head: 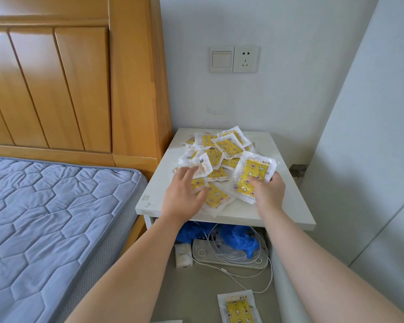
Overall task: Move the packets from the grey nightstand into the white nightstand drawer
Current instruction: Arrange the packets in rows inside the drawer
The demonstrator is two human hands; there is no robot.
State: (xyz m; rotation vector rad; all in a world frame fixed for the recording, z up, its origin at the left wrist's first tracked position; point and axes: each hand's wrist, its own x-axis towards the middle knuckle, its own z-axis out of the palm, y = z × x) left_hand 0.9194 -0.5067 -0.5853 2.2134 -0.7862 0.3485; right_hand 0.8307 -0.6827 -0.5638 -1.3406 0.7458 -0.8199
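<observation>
One big bed (44,217) with a blue mattress is lying on the left. Right beside it a pale nightstand (287,201) is standing, and its open drawer (196,287) is sticking out below, holding a blue bag (240,238), white cables (250,255) and a single packet (238,308). Yellow packets (222,148) are lying in a pile on the nightstand top. The left hand (184,194) is reaching over the pile, fingers spread wide. The right hand (269,192) is gripping a small bunch (252,176) of them in curled fingers.
</observation>
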